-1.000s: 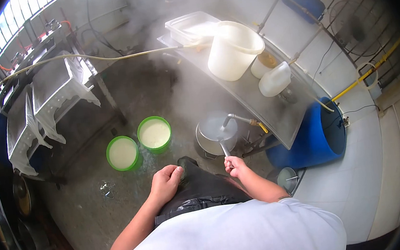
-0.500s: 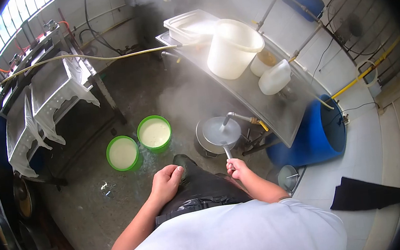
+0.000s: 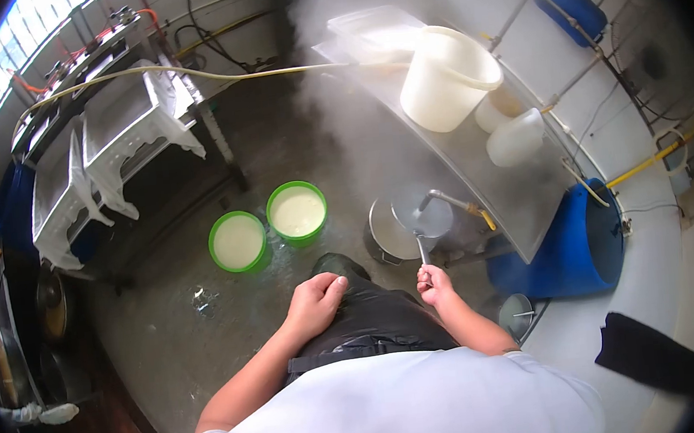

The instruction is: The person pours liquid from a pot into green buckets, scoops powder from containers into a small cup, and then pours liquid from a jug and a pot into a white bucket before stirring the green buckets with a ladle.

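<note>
My right hand is closed round the handle of a round metal pan, below a metal spout. The pan is over the right part of a metal pot on the floor. My left hand rests on my thigh, its fingers curled under; whether they hold anything is hidden. Left of the pot stand two green buckets of whitish liquid.
A metal table carries a large white bucket, a white tray and a jug. Steam drifts over it. Blue barrel at right, white crates at left, hose across the back.
The whole view has shifted, so most things appear further right. The pan has moved to the right relative to the pot, uncovering more of its opening. Steam looks thicker.
</note>
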